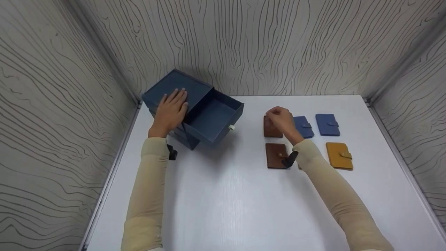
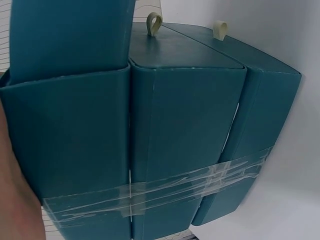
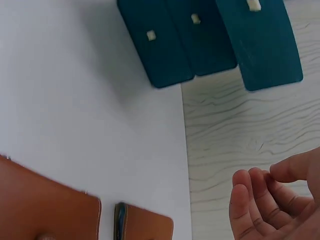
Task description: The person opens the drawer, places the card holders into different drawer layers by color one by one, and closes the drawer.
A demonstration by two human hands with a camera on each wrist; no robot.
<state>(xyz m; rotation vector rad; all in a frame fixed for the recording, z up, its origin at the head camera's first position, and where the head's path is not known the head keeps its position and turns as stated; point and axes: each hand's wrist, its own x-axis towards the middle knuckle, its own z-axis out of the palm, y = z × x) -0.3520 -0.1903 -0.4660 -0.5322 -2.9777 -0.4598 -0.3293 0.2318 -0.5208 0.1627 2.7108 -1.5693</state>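
Note:
My left hand (image 1: 170, 111) rests with straight, spread fingers on the top of a dark blue drawer box (image 1: 163, 87). The top drawer (image 1: 217, 116) is pulled out, its inside bare, with a pale tab (image 1: 232, 127) on its front. In the left wrist view, three box units show side by side, bound by clear tape (image 2: 175, 187). My right hand (image 1: 281, 120) hovers over a brown snap-strap wallet (image 1: 271, 130), partly covering it in the head view. Its fingers (image 3: 265, 200) are loosely bent, thumb near the fingertips, with nothing held.
A second brown wallet (image 1: 275, 157) lies nearer me. Two blue wallets, one partly behind my right hand (image 1: 304, 127) and one farther right (image 1: 327, 124), lie on the white table (image 1: 216, 209). A yellow wallet (image 1: 338, 156) sits at the right. Wood-grain panels (image 1: 244, 45) enclose the table.

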